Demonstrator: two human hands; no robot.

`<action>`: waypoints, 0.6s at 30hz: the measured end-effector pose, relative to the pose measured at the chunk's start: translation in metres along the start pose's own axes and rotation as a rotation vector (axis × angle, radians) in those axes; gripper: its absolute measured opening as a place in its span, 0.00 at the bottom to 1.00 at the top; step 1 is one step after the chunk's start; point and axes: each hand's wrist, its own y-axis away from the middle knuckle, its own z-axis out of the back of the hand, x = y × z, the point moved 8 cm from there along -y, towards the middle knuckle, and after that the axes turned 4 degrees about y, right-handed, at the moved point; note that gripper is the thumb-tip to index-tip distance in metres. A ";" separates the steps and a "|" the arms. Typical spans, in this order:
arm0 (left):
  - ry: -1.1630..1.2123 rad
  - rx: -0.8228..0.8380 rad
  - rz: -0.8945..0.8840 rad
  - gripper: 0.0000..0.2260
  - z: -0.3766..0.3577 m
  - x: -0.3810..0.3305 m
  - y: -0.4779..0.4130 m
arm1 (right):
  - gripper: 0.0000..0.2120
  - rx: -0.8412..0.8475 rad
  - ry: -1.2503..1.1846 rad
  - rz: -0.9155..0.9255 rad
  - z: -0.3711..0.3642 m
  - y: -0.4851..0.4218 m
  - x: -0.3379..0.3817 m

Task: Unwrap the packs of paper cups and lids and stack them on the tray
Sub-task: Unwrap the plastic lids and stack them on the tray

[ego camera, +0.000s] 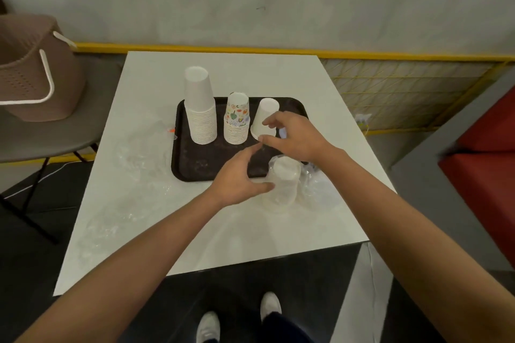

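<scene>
A black tray (195, 167) lies on the white table (211, 231). On it stand a tall stack of upturned white cups (200, 111), a shorter stack of patterned cups (237, 122) and a single upturned white cup (266, 114). My right hand (298, 135) reaches over the tray's right side, index finger and thumb pinching that single cup near its rim. A stack of lids in clear wrap (282, 189) stands at the tray's front right corner. My left hand (238, 178) is beside it, fingers curved and apart, thumb against the wrap.
Crumpled clear wrappers lie on the table left of the tray (142, 153), near the front left (111, 220), and right of the lids (317, 189). A brown basket (33, 72) sits on a grey chair at the left. A red seat (485, 164) is at the right.
</scene>
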 end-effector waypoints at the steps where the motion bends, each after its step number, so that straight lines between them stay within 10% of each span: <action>1: -0.018 0.009 0.022 0.41 -0.004 0.003 0.001 | 0.23 0.027 -0.018 0.002 -0.001 0.002 -0.004; 8: -0.008 -0.018 0.139 0.42 -0.033 0.022 0.007 | 0.38 0.453 -0.022 0.114 -0.025 0.029 -0.026; 18: 0.107 -0.139 0.230 0.38 -0.075 0.028 0.002 | 0.35 0.427 -0.011 0.224 -0.045 0.037 -0.036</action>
